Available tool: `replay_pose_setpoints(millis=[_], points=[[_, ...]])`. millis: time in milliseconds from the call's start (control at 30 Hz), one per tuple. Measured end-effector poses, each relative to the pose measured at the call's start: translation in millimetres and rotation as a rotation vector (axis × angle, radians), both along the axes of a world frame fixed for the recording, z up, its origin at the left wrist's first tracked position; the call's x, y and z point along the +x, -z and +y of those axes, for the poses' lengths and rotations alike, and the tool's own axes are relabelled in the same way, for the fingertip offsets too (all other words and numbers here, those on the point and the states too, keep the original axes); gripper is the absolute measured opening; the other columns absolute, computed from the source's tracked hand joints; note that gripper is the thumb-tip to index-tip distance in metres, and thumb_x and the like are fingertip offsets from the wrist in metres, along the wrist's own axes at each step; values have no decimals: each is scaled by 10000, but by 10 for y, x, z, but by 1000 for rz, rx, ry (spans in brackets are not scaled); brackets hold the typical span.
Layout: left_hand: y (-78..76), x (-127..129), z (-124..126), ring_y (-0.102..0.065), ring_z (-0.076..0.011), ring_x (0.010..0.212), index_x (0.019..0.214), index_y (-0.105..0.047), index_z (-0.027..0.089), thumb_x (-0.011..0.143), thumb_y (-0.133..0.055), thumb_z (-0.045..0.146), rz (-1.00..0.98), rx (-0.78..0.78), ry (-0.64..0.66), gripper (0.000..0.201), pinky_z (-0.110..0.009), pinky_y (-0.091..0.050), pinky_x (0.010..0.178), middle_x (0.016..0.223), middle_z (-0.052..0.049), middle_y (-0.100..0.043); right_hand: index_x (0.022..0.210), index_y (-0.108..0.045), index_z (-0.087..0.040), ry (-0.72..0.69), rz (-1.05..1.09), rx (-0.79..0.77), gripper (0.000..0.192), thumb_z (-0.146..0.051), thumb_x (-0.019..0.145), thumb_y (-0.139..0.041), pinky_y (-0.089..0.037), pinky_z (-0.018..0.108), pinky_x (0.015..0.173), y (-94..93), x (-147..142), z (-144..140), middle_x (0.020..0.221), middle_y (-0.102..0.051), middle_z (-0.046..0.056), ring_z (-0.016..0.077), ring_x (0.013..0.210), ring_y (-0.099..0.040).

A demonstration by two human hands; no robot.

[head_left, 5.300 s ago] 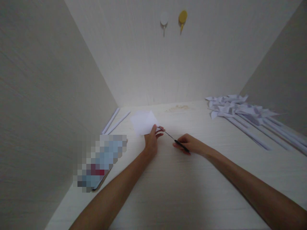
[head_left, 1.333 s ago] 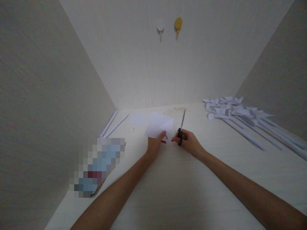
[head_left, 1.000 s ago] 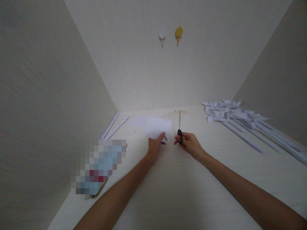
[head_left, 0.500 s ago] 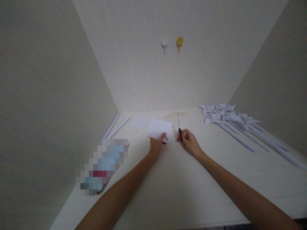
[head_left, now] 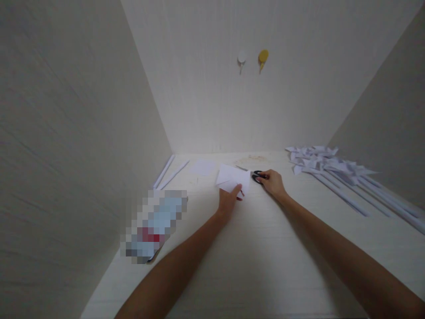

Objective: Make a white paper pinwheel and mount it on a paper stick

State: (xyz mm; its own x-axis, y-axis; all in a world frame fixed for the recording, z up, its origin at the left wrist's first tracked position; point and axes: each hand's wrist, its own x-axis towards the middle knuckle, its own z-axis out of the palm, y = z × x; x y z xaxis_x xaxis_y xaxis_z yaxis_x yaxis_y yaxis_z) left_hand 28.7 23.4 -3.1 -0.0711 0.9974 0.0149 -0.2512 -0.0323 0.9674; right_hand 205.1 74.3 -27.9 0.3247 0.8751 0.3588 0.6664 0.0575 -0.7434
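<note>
A white folded sheet of paper (head_left: 233,178) is pinched at its near edge by the left hand (head_left: 229,201), just above the pale wooden bench (head_left: 252,248). Just right of it, black-handled scissors (head_left: 256,174) (blades pointing far-left) are gripped by the right hand (head_left: 274,182), fingers curled around the handles.

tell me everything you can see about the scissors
The scissors are small, with black loop handles and thin, pale metal-looking blades. They lie low on the light wooden table, blades pointing left behind the white paper that the left hand pinches. The right hand grips the handles. The blades look closed, though they are too small and blurred to be sure.
</note>
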Motion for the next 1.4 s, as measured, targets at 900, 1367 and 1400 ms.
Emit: replay_pose_setpoints(millis=[900, 1367, 1400], points=[[19, -20, 26, -519, -90, 459, 649, -552, 147, 571, -620, 205, -61, -5, 63, 119, -172, -387, 362, 536, 32, -560, 757, -709, -178, -221, -157, 56, 184, -165, 589, -635, -390, 274, 596, -17, 117, 95, 628, -588, 34, 160, 609, -501], [15, -17, 34, -541, -106, 531, 731, -553, 146, 526, -666, 238, -127, -59, 100, 253, -198, -414, 429, 648, 11, -595, 1041, -596, -241, -660, 469, 90, 390, -248, 652, -627, -440, 263, 657, -54, -276, -709, 1004, -587, 52, 131, 754, -544], [15, -14, 31, -543, -109, 535, 722, -555, 141, 529, -666, 243, -119, -58, 128, 245, -208, -425, 449, 647, 7, -597, 1002, -621, -232, -685, 456, 88, 361, -242, 642, -632, -441, 251, 628, -61, -299, -735, 969, -592, 55, 131, 745, -542]])
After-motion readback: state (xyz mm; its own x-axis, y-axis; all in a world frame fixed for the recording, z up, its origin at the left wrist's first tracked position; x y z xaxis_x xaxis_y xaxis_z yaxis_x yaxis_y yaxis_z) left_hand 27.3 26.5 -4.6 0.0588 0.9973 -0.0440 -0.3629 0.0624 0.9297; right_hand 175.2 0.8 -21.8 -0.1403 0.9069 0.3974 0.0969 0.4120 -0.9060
